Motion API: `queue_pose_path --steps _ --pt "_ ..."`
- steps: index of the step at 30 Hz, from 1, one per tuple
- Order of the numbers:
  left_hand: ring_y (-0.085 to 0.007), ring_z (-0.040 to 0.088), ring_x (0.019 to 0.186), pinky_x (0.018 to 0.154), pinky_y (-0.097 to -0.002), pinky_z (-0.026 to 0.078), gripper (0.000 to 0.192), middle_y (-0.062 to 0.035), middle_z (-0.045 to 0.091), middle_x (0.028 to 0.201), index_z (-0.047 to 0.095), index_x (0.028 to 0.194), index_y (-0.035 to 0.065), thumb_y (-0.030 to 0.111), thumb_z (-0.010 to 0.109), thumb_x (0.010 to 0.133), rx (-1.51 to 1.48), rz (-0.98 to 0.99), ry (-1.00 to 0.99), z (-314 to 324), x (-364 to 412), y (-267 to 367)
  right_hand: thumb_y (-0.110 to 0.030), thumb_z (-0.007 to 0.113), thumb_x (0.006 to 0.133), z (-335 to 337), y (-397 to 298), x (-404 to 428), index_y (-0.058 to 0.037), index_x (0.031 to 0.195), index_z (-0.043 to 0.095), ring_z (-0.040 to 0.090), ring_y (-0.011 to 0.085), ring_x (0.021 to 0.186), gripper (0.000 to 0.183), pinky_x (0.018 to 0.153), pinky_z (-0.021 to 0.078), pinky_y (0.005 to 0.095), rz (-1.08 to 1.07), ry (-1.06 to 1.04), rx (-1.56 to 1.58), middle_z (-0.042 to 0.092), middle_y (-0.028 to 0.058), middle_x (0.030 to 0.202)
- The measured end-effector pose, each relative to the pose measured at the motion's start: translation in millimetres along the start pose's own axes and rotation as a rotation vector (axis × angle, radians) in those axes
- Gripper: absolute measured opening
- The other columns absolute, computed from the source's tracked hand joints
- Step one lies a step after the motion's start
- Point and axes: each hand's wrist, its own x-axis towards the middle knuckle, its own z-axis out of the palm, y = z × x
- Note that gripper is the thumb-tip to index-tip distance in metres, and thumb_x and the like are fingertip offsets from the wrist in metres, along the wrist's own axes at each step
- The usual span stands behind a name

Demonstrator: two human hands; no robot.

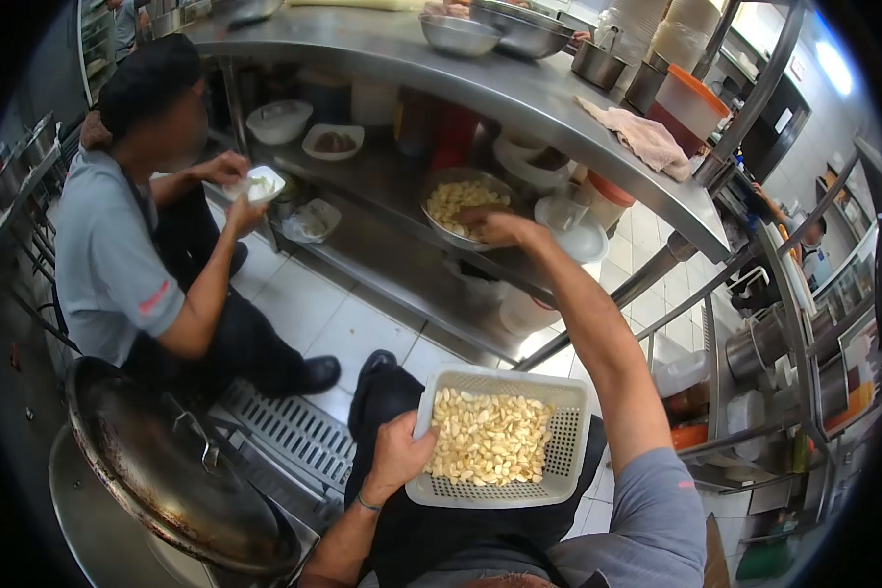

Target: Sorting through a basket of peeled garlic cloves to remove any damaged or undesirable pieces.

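A white perforated plastic basket [567, 481] rests on my lap, with many pale peeled garlic cloves [489, 437] spread over its bottom. My left hand [404, 452] grips the basket's left wall, thumb over the rim. My right arm reaches forward to the shelf under the steel table. There my right hand [492, 224] is at a round metal bowl [452, 237] of larger pale cloves [459, 202], its fingers down among them. Whether those fingers hold a clove is hidden.
A co-worker [117, 235] sits at left, holding a small white bowl [266, 184]. A large dark lid [169, 456] leans at lower left. Above my reach runs the steel tabletop [441, 73], bearing bowls and a pink cloth [643, 136]. A white lid [584, 242] lies right of the metal bowl.
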Motion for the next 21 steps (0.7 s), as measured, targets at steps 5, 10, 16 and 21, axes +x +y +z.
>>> queue_pose_path --steps 5,10,16,21 --pt "-0.0398 0.073 0.081 0.068 -0.0424 0.055 0.02 -0.0232 0.071 0.087 0.071 0.095 -0.0025 0.016 0.071 0.087 0.046 -0.007 0.029 -3.6 -4.0 -1.0 -0.003 0.057 0.086 -49.5 -44.4 -6.6 -0.0148 0.13 0.072 0.057 0.0301 0.133 0.048 0.112 0.0452 0.0348 0.367 -0.026 0.218 0.065 0.0145 0.139" --pt "-0.0301 0.073 0.074 0.065 -0.0395 0.055 0.019 -0.0201 0.072 0.081 0.072 0.093 -0.0033 0.015 0.072 0.086 0.103 0.007 0.049 0.1 -3.1 -7.8 0.003 0.054 0.08 -76.0 -71.7 -39.9 -0.0116 0.124 0.074 0.064 0.0365 0.121 0.051 0.107 0.0503 0.039 0.376 0.161 0.155 0.07 0.0193 0.127" --pt "-0.0146 0.068 0.068 0.062 -0.0355 0.053 0.021 -0.0154 0.072 0.074 0.072 0.092 -0.0058 0.014 0.073 0.085 0.177 -0.013 0.065 -0.2 -4.2 -17.7 -0.009 0.069 0.088 -67.4 -144.0 -141.0 -0.0002 0.109 0.076 0.071 0.0376 0.09 0.023 0.083 0.0556 0.0435 0.549 0.551 0.421 0.073 0.023 0.1" --pt "-0.0115 0.068 0.072 0.066 -0.0332 0.055 0.02 -0.0149 0.076 0.081 0.072 0.095 -0.0073 0.011 0.072 0.086 0.198 -0.008 0.087 -1.0 -6.0 -23.3 -0.02 0.069 0.095 -49.1 -229.1 -277.2 0.0023 0.098 0.076 0.071 0.0366 0.075 0.024 0.069 0.0544 0.0421 0.93 0.589 0.461 0.071 0.0228 0.08"
